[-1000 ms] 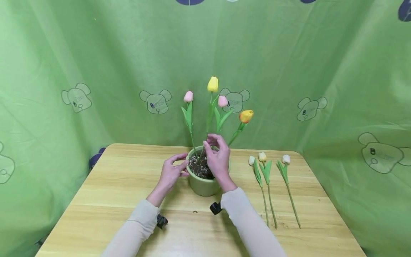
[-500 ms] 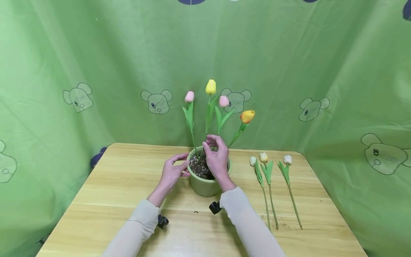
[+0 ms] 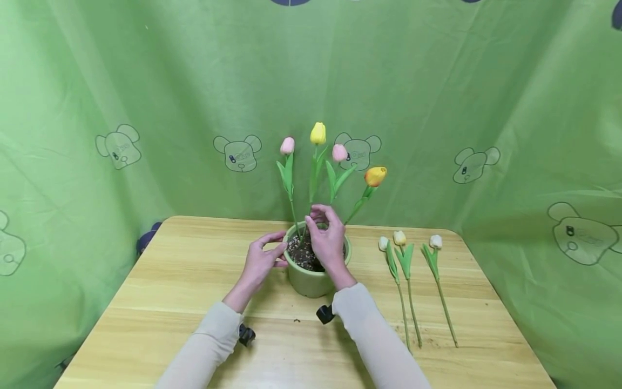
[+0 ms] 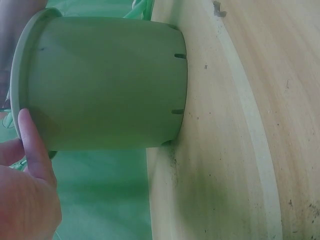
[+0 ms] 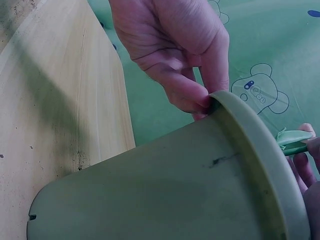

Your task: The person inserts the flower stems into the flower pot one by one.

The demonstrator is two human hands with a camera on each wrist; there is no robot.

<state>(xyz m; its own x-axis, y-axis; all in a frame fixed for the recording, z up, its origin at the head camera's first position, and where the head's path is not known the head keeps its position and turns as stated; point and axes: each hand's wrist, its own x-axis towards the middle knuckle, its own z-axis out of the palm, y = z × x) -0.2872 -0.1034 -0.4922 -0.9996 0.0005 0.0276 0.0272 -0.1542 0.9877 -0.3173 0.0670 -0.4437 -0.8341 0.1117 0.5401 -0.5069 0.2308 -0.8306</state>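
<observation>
A green flower pot filled with dark soil stands upright on the table. My left hand grips its rim at the left; in the right wrist view, the left fingers pinch that edge. Over the soil, my right hand pinches the stem of a yellow tulip, whose bloom rises above the others. Two pink tulips and an orange-yellow tulip also stand in the pot, the last one leaning right. The right hand hides part of the soil and the lower stems behind it.
Right of the pot, three pale tulips lie on the wooden table: a white tulip, a cream tulip and another white tulip. Soil crumbs lie near their stems. A green curtain hangs around the back and sides.
The yellow tulip has come down a little and shifted slightly left, with the right hand following it slightly. My left hand keeps its hold on the pot rim.
</observation>
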